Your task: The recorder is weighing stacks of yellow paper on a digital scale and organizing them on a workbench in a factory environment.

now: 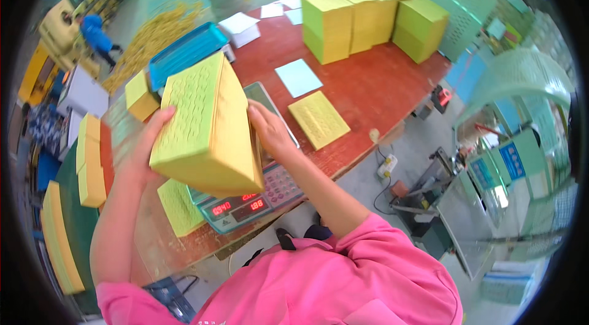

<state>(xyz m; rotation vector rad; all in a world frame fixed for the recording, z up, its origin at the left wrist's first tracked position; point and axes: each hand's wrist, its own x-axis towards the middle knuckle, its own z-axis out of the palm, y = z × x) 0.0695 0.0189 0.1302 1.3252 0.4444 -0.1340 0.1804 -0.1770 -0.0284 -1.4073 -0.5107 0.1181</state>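
Left hand (146, 147) and right hand (271, 132) clamping thick yellow paper block (193, 119) from opposite sides, prob keeping it from splaying. Block sitting tilted over teal digital scale (279, 192) on red wooden desk (264, 55), can't tell if touching.

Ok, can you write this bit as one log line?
left hand: holding yellow stack; right hand: holding same stack; stack: tilted, contact with scale unclear; scale: display lit

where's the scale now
In the head view, the scale is just left of centre on the red table, partly hidden behind the held yellow stack.
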